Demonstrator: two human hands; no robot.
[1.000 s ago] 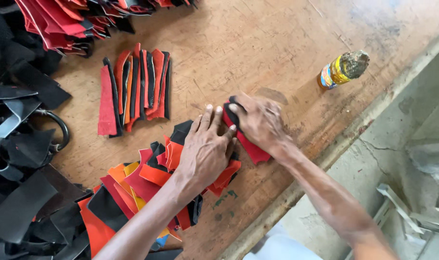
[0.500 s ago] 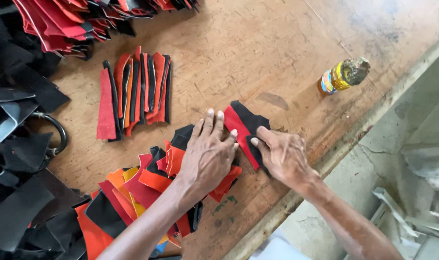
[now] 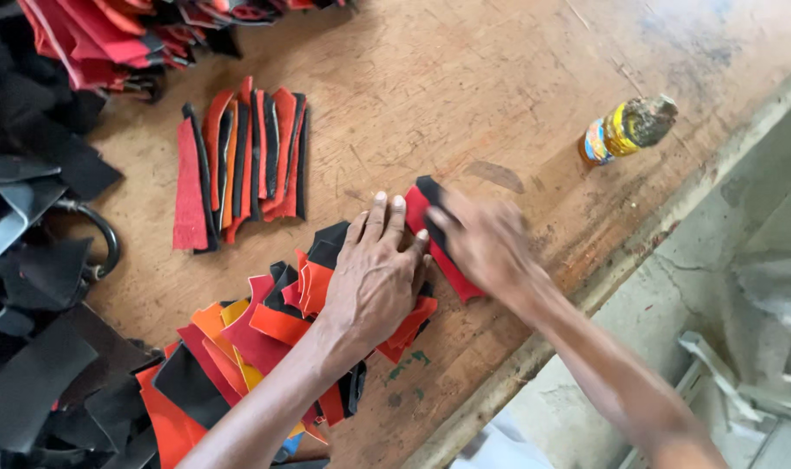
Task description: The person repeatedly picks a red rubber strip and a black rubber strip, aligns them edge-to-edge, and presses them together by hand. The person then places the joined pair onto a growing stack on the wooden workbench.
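Red-and-black strip (image 3: pixel 443 252) lying flat and slantwise on the wooden table (image 3: pixel 465 95), upper end near the fingertips, lower end toward the table edge, its middle hidden, just beside a fanned, overlapping heap of red, orange and black cut pieces (image 3: pixel 257 334).

Soft daylight (right hand (image 3: pixel 487 247) motion-blurred)

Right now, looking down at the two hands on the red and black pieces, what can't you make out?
- Right hand: motion-blurred in the head view, so its grip on the red and black piece is unclear.
- Fanned pile: the left hand lies flat over it, hiding the pieces beneath.
- Small bottle: too small to tell its contents.
- Black scraps: cut off by the left and bottom edges.
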